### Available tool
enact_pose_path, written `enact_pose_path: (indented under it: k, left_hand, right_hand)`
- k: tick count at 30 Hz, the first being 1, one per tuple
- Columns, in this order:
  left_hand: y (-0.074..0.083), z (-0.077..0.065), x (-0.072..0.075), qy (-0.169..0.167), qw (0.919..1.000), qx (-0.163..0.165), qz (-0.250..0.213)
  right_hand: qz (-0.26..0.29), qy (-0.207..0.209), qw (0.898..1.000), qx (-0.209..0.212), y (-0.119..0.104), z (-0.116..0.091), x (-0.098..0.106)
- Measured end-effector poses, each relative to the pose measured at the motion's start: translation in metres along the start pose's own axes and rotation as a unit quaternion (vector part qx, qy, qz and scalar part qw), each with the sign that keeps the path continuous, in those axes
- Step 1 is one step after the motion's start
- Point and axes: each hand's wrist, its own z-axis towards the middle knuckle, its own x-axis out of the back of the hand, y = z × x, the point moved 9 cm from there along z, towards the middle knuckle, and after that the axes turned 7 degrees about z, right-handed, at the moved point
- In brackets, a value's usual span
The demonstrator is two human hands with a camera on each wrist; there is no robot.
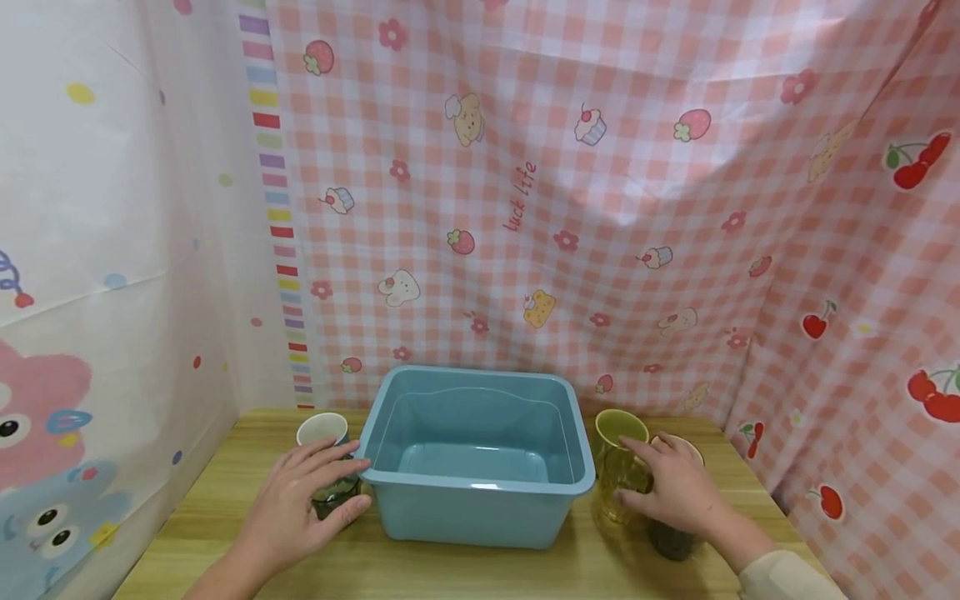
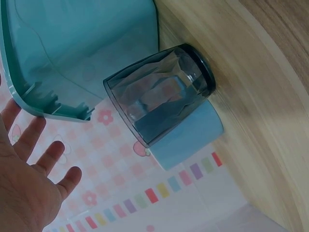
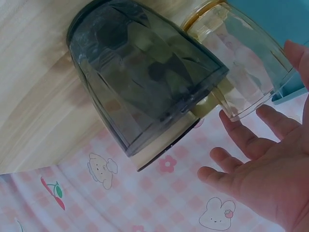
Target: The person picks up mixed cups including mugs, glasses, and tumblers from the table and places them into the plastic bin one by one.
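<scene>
A light blue plastic basin (image 1: 472, 515) stands in the middle of the table. My left hand (image 1: 292, 504), fingers spread, hovers by its left rim; whether the fingertips touch it I cannot tell. Below that hand is a smoky clear cup (image 2: 164, 96), with a light blue cup (image 2: 193, 140) behind it. My right hand (image 1: 678, 492), fingers extended, is over the cups right of the basin. Its fingertips are close to the rim of an amber clear cup (image 3: 241, 63). Beside that stands a dark clear cup (image 3: 145, 72). Behind them are an olive-yellow cup (image 1: 618, 423) and a partly hidden cream cup (image 3: 164, 145).
The wooden table (image 1: 450, 575) carries the basin and cups. Directly behind it hangs a pink checked cloth (image 1: 495, 275) with cartoon prints. A white printed cloth (image 1: 150, 250) borders the left side, and a cherry-printed cloth (image 1: 855, 358) the right.
</scene>
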Motion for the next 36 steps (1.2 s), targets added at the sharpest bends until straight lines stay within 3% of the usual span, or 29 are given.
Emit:
enact_pose_path:
  k: [15,36]
  left_hand:
    - [0.002,-0.001,-0.001,-0.001,1.0,-0.001,0.001]
    - [0.0,-0.002,-0.001,0.0,1.0,0.001,-0.003]
  right_hand:
    - [0.032,-0.036,0.998,-0.036,0.005,0.002,0.007]
    - [0.023,0.005,1.0,-0.009,0.005,0.01,0.035]
